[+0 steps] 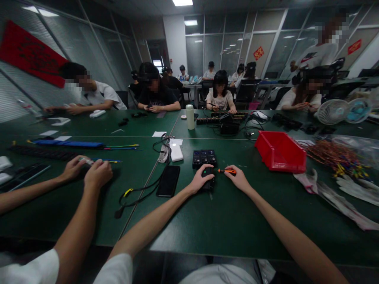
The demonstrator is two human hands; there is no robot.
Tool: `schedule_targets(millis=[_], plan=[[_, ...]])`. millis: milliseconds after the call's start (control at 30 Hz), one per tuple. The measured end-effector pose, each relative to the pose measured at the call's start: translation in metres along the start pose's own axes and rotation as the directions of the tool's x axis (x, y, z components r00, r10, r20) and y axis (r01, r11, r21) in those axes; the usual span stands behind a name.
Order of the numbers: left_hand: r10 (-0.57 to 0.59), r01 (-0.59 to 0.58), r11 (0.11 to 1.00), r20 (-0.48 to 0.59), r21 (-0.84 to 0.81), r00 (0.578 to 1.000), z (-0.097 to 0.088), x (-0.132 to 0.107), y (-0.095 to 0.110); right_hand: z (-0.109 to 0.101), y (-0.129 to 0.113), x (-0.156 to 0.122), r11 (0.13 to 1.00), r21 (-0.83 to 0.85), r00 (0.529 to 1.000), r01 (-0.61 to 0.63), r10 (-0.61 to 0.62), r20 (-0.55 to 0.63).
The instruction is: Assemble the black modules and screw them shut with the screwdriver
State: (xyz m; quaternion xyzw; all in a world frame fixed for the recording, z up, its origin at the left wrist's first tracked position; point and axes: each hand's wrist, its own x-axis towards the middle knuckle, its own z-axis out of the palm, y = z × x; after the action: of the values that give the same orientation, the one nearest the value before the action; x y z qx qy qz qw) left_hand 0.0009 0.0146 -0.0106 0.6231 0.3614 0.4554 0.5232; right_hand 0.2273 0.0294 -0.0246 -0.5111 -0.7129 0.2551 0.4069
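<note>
The left hand [199, 180] is spread thumb from fingers around a small black part [208, 172] lying on the green table [177, 232], just in front of a black block [204, 156]. That grip, palm low and thumb along the near side, seems meant to keep the part from sliding or turning. The right hand [239, 180] holds an orange screwdriver [232, 172] in a narrow fingertip pinch, the shaft lying nearly level and pointing left at the part; a light hold like this probably favours fine aim over force. Whether the tip touches the part, I cannot tell. Both forearms come in from the near edge, so the 2 hands face each other with the part squarely in front of the body, likely for the best view and reach. The phone [168, 180] and black cable [148, 185] lie to the left, and the red bin [280, 152] stands to the right with its open front turned nearer, perhaps for easy access. Gloves [308, 183] lie beyond it, off the bare hands. At far left, a co-worker's 2 hands [99, 173] hold a small item too hidden to name.
</note>
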Motion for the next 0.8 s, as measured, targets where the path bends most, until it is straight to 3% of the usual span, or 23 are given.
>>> schedule_targets(millis=[100, 200, 333, 467, 800], plan=[[0.004, -0.004, 1.0, -0.01, 0.024, 1.0, -0.001, 0.0, 0.0, -0.004, 0.0, 0.002, 0.968, 0.231, 0.994, -0.092, 0.104, -0.041], [0.014, -0.013, 0.999, -0.017, 0.047, 1.0, -0.002, -0.001, 0.0, -0.006, 0.002, 0.003, 0.88, 0.452, 0.973, -0.15, 0.213, -0.093], [0.033, -0.031, 0.997, -0.024, 0.066, 0.999, -0.002, -0.001, 0.0, -0.007, 0.006, 0.004, 0.77, 0.616, 0.942, -0.167, 0.309, -0.131], [0.023, -0.021, 0.997, -0.033, 0.072, 0.999, -0.002, -0.001, 0.0, -0.007, 0.009, 0.004, 0.736, 0.653, 0.938, -0.179, 0.329, -0.113], [0.014, -0.01, 0.998, -0.048, 0.07, 0.999, 0.002, -0.001, 0.002, -0.006, 0.01, 0.003, 0.761, 0.622, 0.927, -0.182, 0.343, -0.149]])
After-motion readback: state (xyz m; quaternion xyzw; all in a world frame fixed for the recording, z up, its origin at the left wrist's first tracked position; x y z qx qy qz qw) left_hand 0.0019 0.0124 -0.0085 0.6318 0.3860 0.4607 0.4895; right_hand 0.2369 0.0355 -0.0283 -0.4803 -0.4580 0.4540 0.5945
